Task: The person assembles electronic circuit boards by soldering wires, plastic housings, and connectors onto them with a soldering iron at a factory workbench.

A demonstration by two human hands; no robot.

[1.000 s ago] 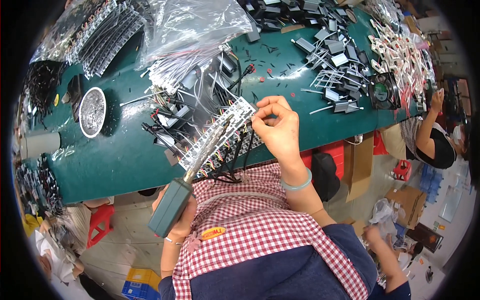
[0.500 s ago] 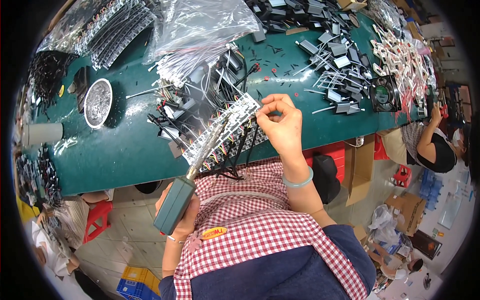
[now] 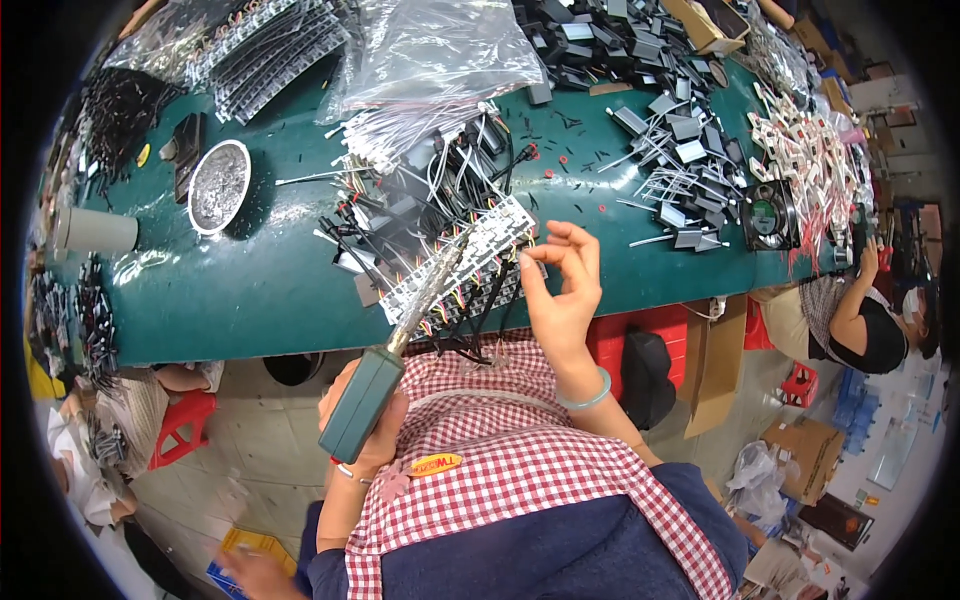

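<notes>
Small change on my end, but worth a post. Half a second ago I had the right hand (image 3: pixel 562 290) pinching right by the right end of the white strip board (image 3: pixel 508 228). Now it's dropped toward the near side of that end, and the fingers look looser: thumb and index tips close together, the others loosely curled. Can't tell from up here whether the tips actually meet, or if there's a thin wire between them.

The left hand (image 3: pixel 380 428) hasn't really changed: wrapped firmly around the dark green handle of the long-shafted tool (image 3: pixel 363 402), the silvery shaft running up and to the right across the board. Can't tell if the tip is touching or just above it.

The board itself is slanted at the near middle of the tabletop (image 3: pixel 275 305), with coloured wires along its near edge and a messy pile of cables (image 3: pixel 400 215) on its far side. My read: that right end probably isn't being steadied by fingers now, so I'd watch for it shifting under the tool.

Also the view's swung a bit, so most of the apparent drift is just camera. And a co-worker's blurred hand (image 3: pixel 258 575) has popped in at the near left.
</notes>
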